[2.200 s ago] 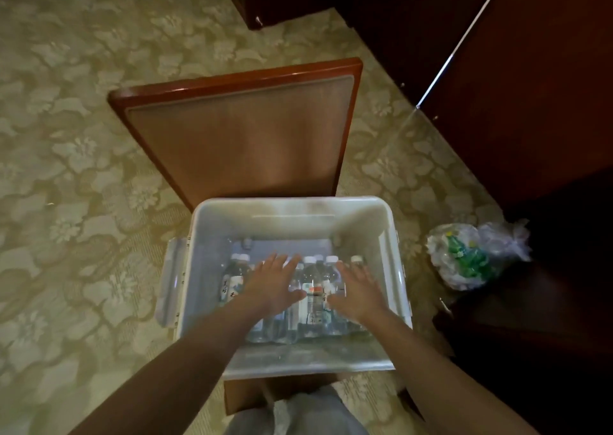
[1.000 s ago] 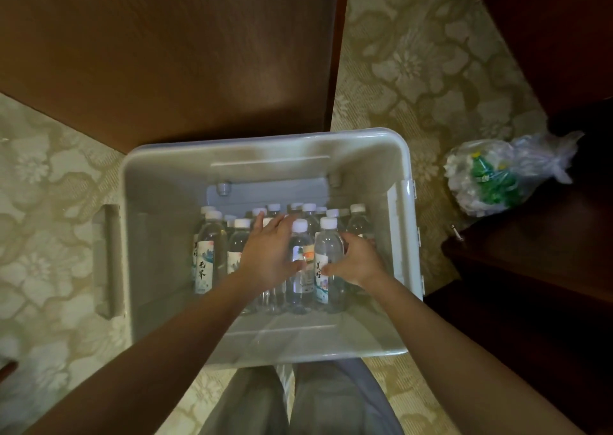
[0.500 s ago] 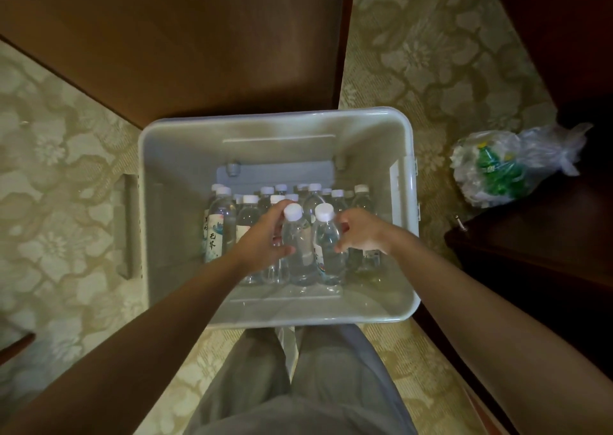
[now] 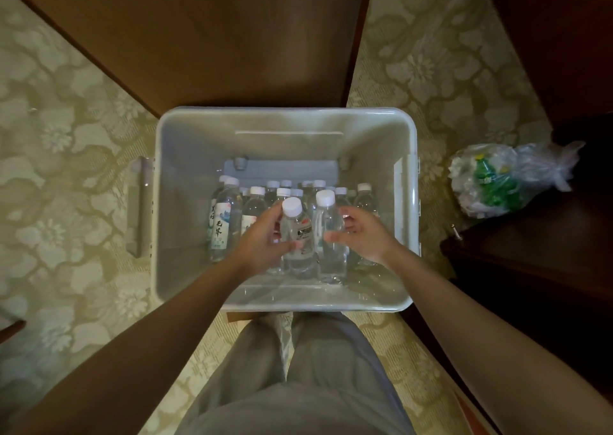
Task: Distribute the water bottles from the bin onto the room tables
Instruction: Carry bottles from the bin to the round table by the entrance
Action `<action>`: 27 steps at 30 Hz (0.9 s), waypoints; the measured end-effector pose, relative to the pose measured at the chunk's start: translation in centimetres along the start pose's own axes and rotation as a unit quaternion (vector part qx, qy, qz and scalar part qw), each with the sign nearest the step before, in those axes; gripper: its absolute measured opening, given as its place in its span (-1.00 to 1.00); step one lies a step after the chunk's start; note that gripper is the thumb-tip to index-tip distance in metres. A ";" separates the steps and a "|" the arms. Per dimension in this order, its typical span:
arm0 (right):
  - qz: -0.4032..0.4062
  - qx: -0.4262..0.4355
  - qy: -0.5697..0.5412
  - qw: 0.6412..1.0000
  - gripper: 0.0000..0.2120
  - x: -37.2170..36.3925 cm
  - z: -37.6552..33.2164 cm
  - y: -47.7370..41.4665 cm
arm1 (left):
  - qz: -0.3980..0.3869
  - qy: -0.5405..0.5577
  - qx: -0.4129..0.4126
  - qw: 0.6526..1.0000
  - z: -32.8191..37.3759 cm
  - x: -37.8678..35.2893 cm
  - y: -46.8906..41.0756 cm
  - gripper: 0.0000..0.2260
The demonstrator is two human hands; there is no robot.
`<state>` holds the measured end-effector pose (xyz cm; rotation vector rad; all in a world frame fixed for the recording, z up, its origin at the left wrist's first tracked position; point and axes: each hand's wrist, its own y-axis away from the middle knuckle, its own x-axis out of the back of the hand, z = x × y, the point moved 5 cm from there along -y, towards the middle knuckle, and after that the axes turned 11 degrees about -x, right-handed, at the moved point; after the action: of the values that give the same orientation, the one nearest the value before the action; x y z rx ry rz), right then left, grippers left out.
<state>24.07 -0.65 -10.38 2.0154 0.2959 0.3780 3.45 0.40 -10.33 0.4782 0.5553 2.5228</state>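
Clasping left bottle [image 4: 298, 229], left hand [image 4: 262, 245], right hand [image 4: 363, 235] clasping right bottle [image 4: 327, 223], both upright (caps up), inside bin [image 4: 199, 156].

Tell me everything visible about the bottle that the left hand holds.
The bottle is small, of clear plastic, with a white cap and a label with dark and red print. It stands nearly upright inside the grey bin, its cap higher than most others. The left hand grips its body. A second bottle, gripped by the right hand, stands close beside it.
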 end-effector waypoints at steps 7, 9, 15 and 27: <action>-0.002 0.065 -0.050 0.997 -0.68 -1.1 -5.8 3.3 | 0.140 0.084 -0.004 0.987 3.3 5.9 2.6 -0.28; -0.020 0.075 -0.053 0.996 -0.66 -2.2 -7.8 5.0 | 0.170 0.104 -0.011 0.980 4.4 7.9 4.1 -0.39; -0.037 0.119 -0.058 0.991 -0.66 -7.7 -13.2 9.4 | 0.243 0.161 -0.047 0.956 6.4 14.6 11.0 -0.34; -0.079 0.235 -0.013 0.969 -0.37 -26.7 -21.1 20.2 | 0.372 0.173 -0.115 0.905 5.0 27.2 31.6 -0.63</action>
<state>-7.78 -2.33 13.06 2.4360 0.5686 0.1912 -29.02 -8.17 14.86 0.1565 0.1940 3.3937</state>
